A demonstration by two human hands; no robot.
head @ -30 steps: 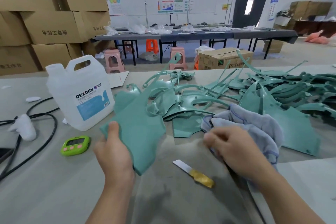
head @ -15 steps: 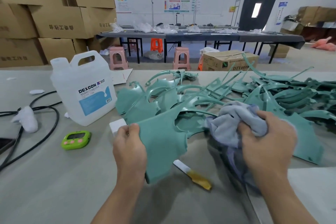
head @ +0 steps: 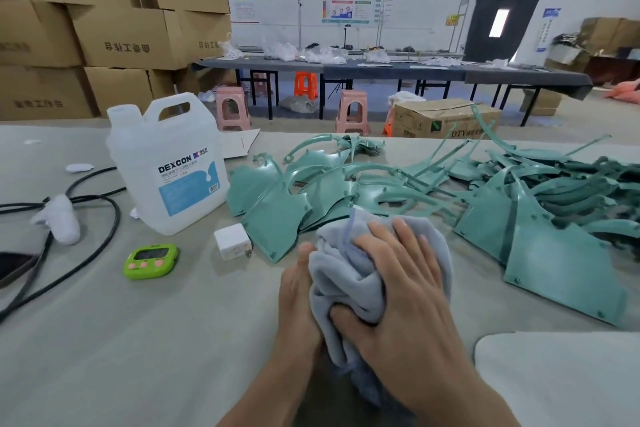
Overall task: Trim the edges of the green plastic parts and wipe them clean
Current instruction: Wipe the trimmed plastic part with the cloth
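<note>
Hands came together since before: right hand (head: 405, 295) clamps grey cloth (head: 346, 282) against left hand (head: 298, 298); held part hidden, left grasp untellable. Green plastic parts (head: 273, 222) heaped on surface (head: 138, 340) just beyond; light, stiff, thin-edged, I'd hold the flat panel.

There is a single wide-angle view, worn on the person's head, facing forward and tilted down over the tabletop (head: 104, 340). The left hand (head: 298, 305), right hand (head: 398, 295) and grey cloth (head: 346, 281) sit nearest the lens, low at centre, with the forearms entering from the bottom edge. The green plastic parts (head: 554, 253) lie farther across. Stacked cardboard boxes (head: 128, 35) and the far room fill the top.
</note>
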